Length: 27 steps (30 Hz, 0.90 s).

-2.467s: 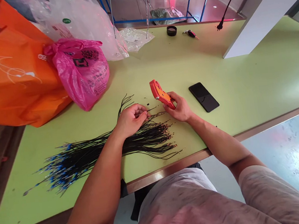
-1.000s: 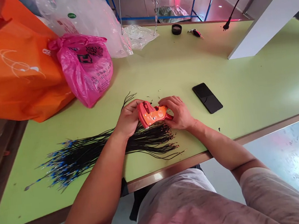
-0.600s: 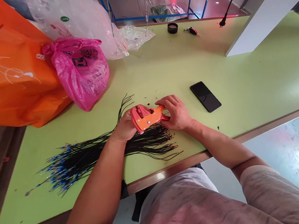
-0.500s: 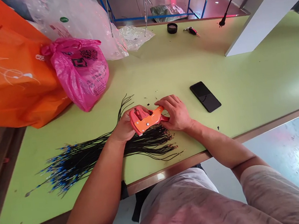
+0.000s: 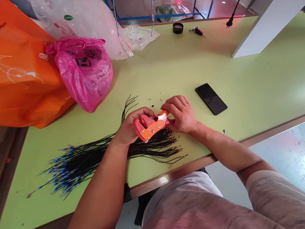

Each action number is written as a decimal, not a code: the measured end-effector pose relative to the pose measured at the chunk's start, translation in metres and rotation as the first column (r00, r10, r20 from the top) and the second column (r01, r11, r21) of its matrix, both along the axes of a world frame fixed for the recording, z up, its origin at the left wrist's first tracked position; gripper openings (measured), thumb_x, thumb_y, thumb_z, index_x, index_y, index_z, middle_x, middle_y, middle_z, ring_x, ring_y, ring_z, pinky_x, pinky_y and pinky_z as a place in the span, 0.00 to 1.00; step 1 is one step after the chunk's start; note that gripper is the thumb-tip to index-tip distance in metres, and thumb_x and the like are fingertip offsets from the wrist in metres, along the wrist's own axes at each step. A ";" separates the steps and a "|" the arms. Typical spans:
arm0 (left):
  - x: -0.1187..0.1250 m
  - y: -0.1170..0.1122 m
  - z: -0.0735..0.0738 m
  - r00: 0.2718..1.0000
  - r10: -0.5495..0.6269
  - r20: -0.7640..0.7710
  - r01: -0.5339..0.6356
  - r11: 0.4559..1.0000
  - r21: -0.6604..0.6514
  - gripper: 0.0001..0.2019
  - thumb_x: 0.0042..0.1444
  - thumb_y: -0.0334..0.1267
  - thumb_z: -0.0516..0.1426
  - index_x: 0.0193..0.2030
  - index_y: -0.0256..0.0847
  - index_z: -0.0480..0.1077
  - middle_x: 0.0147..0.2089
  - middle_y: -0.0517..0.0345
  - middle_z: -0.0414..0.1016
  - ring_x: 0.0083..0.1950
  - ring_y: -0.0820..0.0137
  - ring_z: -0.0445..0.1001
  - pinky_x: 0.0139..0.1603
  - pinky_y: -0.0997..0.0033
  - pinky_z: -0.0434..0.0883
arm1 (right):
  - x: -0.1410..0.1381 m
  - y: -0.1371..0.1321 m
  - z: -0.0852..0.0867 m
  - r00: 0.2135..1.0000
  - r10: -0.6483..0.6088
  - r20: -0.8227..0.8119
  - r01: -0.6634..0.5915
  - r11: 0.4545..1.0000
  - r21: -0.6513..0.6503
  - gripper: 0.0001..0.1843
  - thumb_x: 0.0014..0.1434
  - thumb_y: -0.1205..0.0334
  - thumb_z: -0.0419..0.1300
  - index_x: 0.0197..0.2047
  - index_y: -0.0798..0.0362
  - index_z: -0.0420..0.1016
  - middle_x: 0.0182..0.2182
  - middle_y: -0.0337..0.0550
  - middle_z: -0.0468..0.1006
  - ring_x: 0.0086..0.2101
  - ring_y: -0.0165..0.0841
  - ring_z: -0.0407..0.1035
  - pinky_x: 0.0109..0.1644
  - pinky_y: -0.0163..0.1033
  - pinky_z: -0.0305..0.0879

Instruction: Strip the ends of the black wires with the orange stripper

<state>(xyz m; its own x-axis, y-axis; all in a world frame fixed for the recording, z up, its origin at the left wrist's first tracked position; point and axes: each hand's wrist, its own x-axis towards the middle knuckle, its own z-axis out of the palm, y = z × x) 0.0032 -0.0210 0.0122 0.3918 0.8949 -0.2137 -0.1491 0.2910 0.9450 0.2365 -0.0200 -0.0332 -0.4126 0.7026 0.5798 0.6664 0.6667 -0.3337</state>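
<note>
An orange hand tool [image 5: 150,125], shaped like a wire stripper, lies across both my hands just above the green table [image 5: 164,72]. My right hand [image 5: 181,115] is wrapped round its handles. My left hand [image 5: 128,128] is curled at the tool's jaw end, fingers closed; a thin black wire seems pinched there, though the tool hides the tips. Under both hands lies a long bundle of black wires [image 5: 99,155], with blue ends at the left and small reddish ends at the right.
A black phone [image 5: 211,98] lies right of my hands. An orange bag [image 5: 13,75], a pink bag [image 5: 87,70] and clear plastic bags [image 5: 83,19] crowd the far left. A black tape roll [image 5: 178,27] and keys [image 5: 197,31] sit at the far edge; a white post [image 5: 262,17] stands at right.
My right hand brought the orange tool from upright beside the phone down and left to my left hand. Its jaw end has since tipped lower over the wire bundle.
</note>
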 end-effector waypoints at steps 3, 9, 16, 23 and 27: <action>0.001 0.000 0.002 1.000 -0.006 0.012 0.006 1.000 -0.012 0.30 0.35 0.56 0.82 0.33 0.40 0.75 0.27 0.60 0.79 0.25 0.74 0.68 0.30 0.72 0.65 | 0.000 0.001 0.000 1.000 -0.005 -0.002 0.005 1.000 0.015 0.27 0.73 0.33 0.58 0.58 0.46 0.78 0.51 0.53 0.78 0.52 0.50 0.68 0.59 0.57 0.64; -0.001 0.002 -0.002 1.000 -0.010 -0.004 0.010 1.000 0.021 0.28 0.40 0.56 0.80 0.34 0.39 0.75 0.28 0.59 0.78 0.26 0.73 0.68 0.29 0.71 0.63 | 0.000 0.002 0.001 1.000 -0.005 -0.015 0.006 0.996 0.088 0.24 0.75 0.37 0.58 0.58 0.46 0.77 0.50 0.53 0.78 0.51 0.49 0.68 0.58 0.56 0.64; -0.002 0.003 -0.002 1.000 -0.014 -0.009 0.014 0.999 0.028 0.30 0.35 0.57 0.81 0.33 0.39 0.75 0.28 0.58 0.79 0.26 0.73 0.70 0.29 0.72 0.63 | 0.000 0.001 0.002 1.000 0.010 0.000 -0.010 0.994 0.107 0.19 0.73 0.44 0.61 0.57 0.48 0.77 0.48 0.52 0.78 0.49 0.47 0.68 0.56 0.54 0.64; -0.004 0.001 -0.003 0.999 0.008 -0.031 -0.008 1.000 -0.010 0.32 0.35 0.60 0.81 0.34 0.40 0.74 0.28 0.59 0.79 0.27 0.72 0.70 0.30 0.71 0.64 | 0.001 0.001 0.000 0.998 0.021 0.051 -0.020 1.000 -0.019 0.17 0.71 0.47 0.61 0.55 0.47 0.78 0.47 0.51 0.79 0.47 0.47 0.68 0.56 0.54 0.64; -0.003 0.002 -0.002 1.000 -0.002 -0.025 0.002 1.000 0.008 0.32 0.33 0.60 0.81 0.34 0.39 0.75 0.28 0.58 0.79 0.27 0.72 0.69 0.30 0.70 0.63 | 0.000 0.001 0.001 1.000 -0.007 0.027 0.007 1.000 0.013 0.18 0.70 0.46 0.61 0.55 0.47 0.78 0.47 0.52 0.79 0.47 0.47 0.68 0.55 0.55 0.64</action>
<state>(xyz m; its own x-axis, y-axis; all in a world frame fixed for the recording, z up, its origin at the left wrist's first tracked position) 0.0007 -0.0192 0.0104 0.3885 0.8957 -0.2163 -0.1252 0.2839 0.9506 0.2367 -0.0189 -0.0322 -0.4234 0.6982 0.5773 0.6795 0.6662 -0.3073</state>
